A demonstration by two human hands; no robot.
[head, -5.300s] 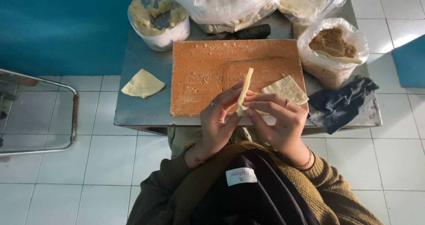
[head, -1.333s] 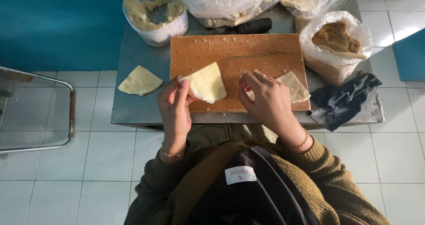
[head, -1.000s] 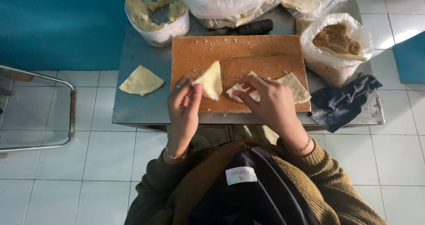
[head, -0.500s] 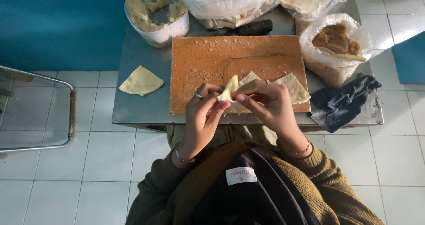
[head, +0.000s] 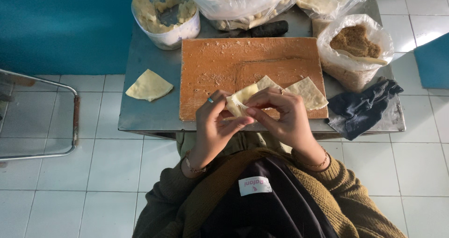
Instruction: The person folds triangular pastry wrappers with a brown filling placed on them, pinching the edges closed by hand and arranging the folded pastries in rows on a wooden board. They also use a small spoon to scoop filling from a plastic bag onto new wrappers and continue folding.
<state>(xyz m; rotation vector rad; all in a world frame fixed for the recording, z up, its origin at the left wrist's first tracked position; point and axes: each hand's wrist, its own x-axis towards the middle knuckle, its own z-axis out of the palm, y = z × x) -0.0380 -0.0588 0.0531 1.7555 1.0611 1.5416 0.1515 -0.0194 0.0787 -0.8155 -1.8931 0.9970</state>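
Pastry sheet (head: 239, 100), seemingly folded, between hands (head: 252, 116)

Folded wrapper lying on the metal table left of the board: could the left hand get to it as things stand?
Probably yes: the folded wrapper lies uncovered, but the left hand is busy pinching the wrapper piece.

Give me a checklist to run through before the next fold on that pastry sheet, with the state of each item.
1. Both hands on the sheet: ok. The left hand and right hand pinch the pale pastry sheet between their fingers.
2. Sheet over the work surface: ok. It is held above the near edge of the wooden board.
3. Filling inside the fold: cannot tell, the fingers hide it.
4. Spare sheets within reach: ok. More sheets lie on the board by the right hand.
5. Filling at hand: ok. The bag of brown filling stands open with a spoon in it.
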